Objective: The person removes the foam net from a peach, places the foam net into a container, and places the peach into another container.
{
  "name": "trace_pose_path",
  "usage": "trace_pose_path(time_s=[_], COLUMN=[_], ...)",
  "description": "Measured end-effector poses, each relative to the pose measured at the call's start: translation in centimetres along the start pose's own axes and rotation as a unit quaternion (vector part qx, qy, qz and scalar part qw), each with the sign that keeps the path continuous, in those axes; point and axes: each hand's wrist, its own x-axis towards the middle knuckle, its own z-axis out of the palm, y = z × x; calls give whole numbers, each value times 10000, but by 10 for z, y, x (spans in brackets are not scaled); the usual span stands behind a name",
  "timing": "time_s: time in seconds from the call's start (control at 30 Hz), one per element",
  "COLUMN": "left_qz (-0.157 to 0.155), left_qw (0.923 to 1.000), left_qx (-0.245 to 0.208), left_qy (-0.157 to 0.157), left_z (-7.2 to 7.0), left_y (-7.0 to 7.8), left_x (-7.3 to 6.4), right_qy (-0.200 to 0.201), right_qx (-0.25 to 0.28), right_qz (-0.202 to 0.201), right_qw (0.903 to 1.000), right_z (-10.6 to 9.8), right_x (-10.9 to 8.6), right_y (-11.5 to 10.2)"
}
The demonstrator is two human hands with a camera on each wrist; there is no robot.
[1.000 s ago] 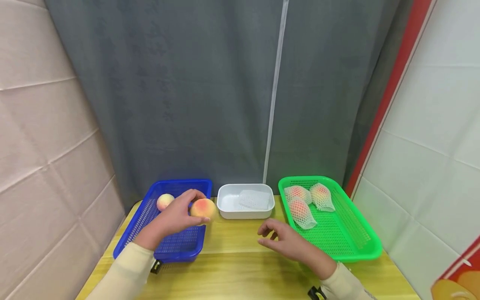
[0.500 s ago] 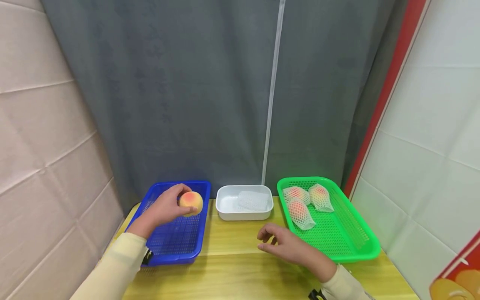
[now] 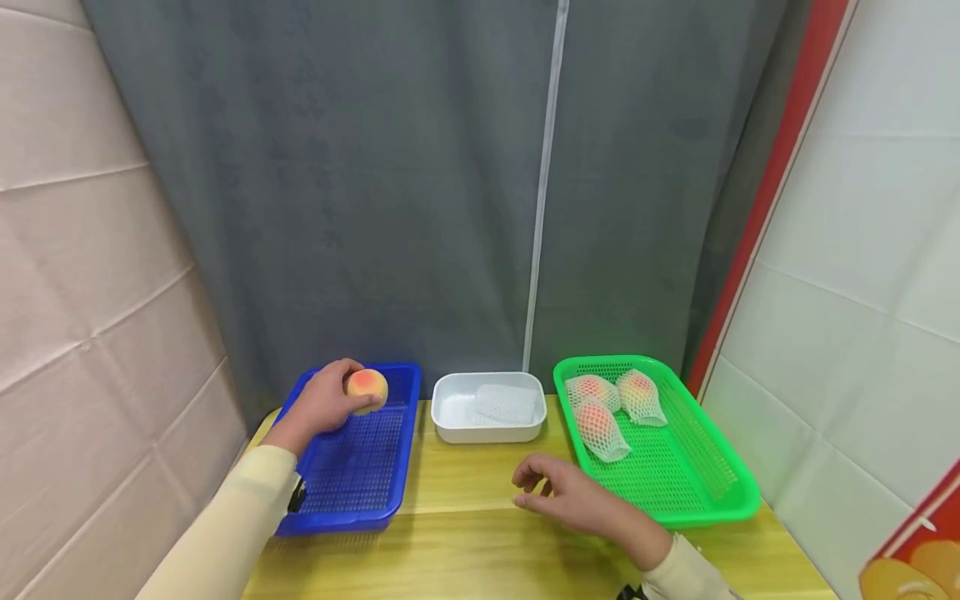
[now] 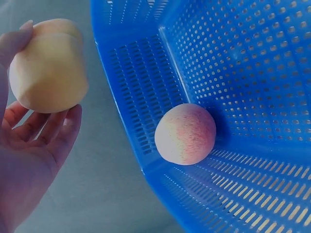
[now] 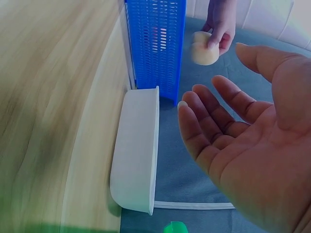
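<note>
My left hand holds a bare yellow-and-red peach between thumb and fingers, raised over the blue basket. In the left wrist view this peach is clear of the basket's rim, while a second peach lies inside in a corner. The hand and arm hide that second peach in the head view. My right hand hovers over the table's front middle, fingers loosely curled and holding nothing. Its palm faces its wrist camera.
Between the baskets stands a white plastic tub with white foam netting in it. The green basket at right holds 3 peaches in foam nets, one being this netted peach. A grey curtain hangs behind the wooden table.
My left hand has carried the peach leftward and farther back, from the basket's right rim to over its far part. The right hand has stayed almost still.
</note>
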Motion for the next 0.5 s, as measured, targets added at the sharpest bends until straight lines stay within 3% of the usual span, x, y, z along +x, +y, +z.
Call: trace_pose_path(time_s=[0.5], left_qz=[-578], left_qw=[9982], left_qx=[-173], left_qy=[-29], left_z=[0], left_y=[-23], left_x=[24], right_qy=[-76], right_qx=[80], right_qz=[38], right_qw=[9999], right_z=[2], right_x=[-1], right_y=[2])
